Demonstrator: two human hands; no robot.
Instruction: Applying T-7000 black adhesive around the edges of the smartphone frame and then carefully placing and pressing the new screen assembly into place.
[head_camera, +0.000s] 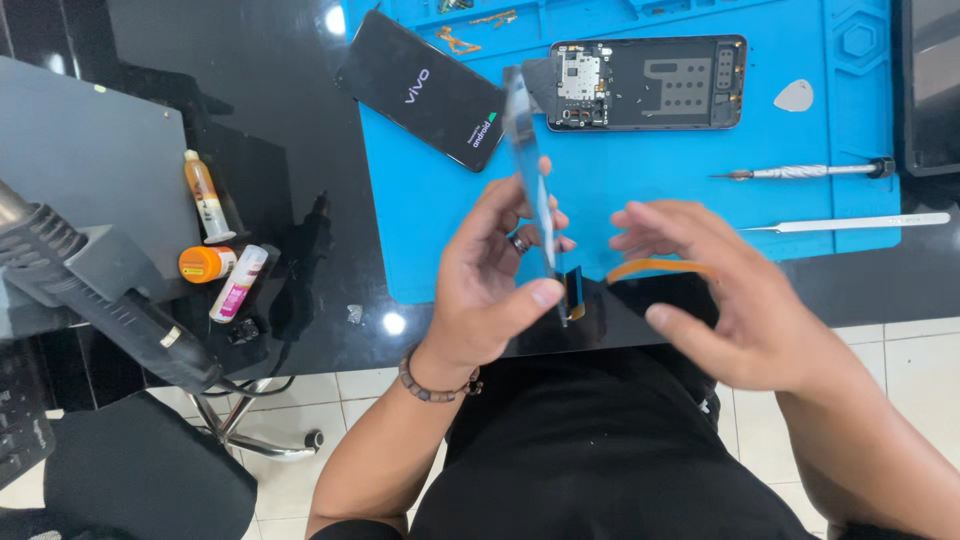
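Fingers (510, 215) of the left hand (485, 285) are clamped on a thin glass phone panel (532, 175), held edge-on and nearly upright above the near edge of the blue work mat (620, 180); the thumb presses the panel's lower end, where a small dark connector strip (573, 293) hangs. On that hand sit a ring (519, 243) and a beaded bracelet (435, 385) at the wrist. Just beside the panel, the right hand (740, 300) is spread, its fingers (650, 225) apart and lightly curled, with a thin orange flex ribbon (655, 267) arching across them; whether they grip it I cannot tell.

On the mat farther off lie an opened phone body (650, 85) with its circuit board showing, a dark phone (425, 90) with a lit screen, a grey triangular pick (795, 96), a screwdriver (810, 172) and tweezers (850, 223). Left of the mat, on the glossy black surface (300, 120), stand a small glue bottle (205, 195), an orange-capped jar (205, 264) and a white tube (238, 283), near a hot-air gun (110, 305).
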